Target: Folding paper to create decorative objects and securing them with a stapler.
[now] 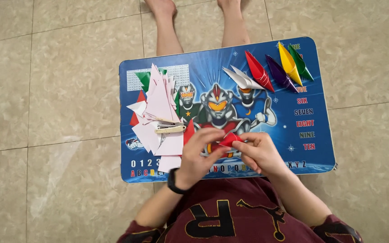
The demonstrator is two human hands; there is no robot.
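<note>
My left hand [200, 150] and my right hand [260, 153] meet over the near middle of a blue cartoon-printed lap table [316, 135]. Together they pinch a small folded red paper piece [228, 139] between the fingertips. A black watch [173, 181] sits on my left wrist. To the left lies a loose pile of white, pink, red and green paper triangles [158, 108] with a small stapler [169, 128] on top.
Along the table's far right lie finished folded paper cones: white [241, 78], red [259, 71], purple [279, 73], yellow [289, 64] and green [300, 62]. My bare legs [167, 27] stretch beyond the table over a beige tiled floor [59, 90].
</note>
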